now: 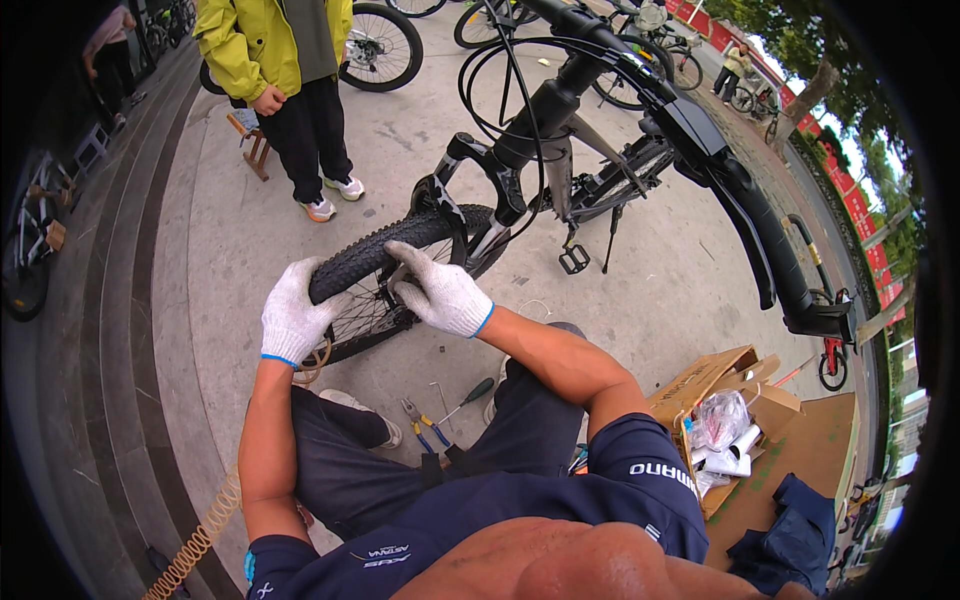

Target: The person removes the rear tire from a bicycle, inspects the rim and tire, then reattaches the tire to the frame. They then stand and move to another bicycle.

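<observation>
A black knobby bicycle tire (375, 252) on the front wheel of a bicycle is in front of me. My left hand (298, 312), in a white knit glove with a blue cuff, wraps round the tire's near left part, with its thumb on the sidewall. On the tire's right side, my right hand (445, 292), gloved alike, grips the tread and sidewall between its fingers and thumb. The fork (490, 185) straddles the wheel just beyond. Below the left hand a tan air hose (318, 366) loops beside the wheel; its end is hidden.
Pliers (425, 422) and a screwdriver (470, 402) lie on the ground between my legs. An open cardboard box (690, 385) with plastic-wrapped items stands at right. Another person in a yellow jacket (228, 50) stands beyond the wheel. Steps (130, 250) run along the left.
</observation>
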A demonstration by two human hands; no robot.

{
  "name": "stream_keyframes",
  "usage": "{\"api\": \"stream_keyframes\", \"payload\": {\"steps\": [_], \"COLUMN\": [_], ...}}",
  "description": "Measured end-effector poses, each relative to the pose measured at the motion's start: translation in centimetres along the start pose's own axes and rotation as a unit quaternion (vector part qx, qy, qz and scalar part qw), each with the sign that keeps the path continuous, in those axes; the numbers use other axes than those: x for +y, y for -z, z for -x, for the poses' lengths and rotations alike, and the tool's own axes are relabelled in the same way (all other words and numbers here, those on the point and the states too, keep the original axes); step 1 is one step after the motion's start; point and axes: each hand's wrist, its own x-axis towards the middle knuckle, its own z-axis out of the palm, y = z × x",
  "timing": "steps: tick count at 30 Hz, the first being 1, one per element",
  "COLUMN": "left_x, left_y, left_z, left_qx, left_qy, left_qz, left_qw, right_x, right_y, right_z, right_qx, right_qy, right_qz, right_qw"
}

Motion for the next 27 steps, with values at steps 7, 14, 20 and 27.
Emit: {"api": "stream_keyframes", "payload": {"steps": [7,14,20,27], "left_x": [0.19,0.36,0.18,0.14], "left_y": [0.1,0.15,0.08,0.09], "left_z": [0.02,0.0,0.06,0.05], "left_qx": [-0.001,-0.009,-0.007,-0.009], "left_qy": [-0.005,0.007,0.008,0.012], "left_qz": [0.006,0.008,0.011,0.015], "left_qw": [1.0,1.0,1.0,1.0], "right_x": [-0.07,-0.07,-0.13,-0.23], "right_y": [0.03,0.02,0.07,0.16], "right_z": [0.0,0.04,0.02,0.01], "right_qx": [-0.002,0.007,0.002,0.0], "right_qy": [0.003,0.011,0.006,0.01], "right_qz": [-0.007,-0.001,-0.007,-0.011], "right_qw": [1.0,1.0,1.0,1.0]}}
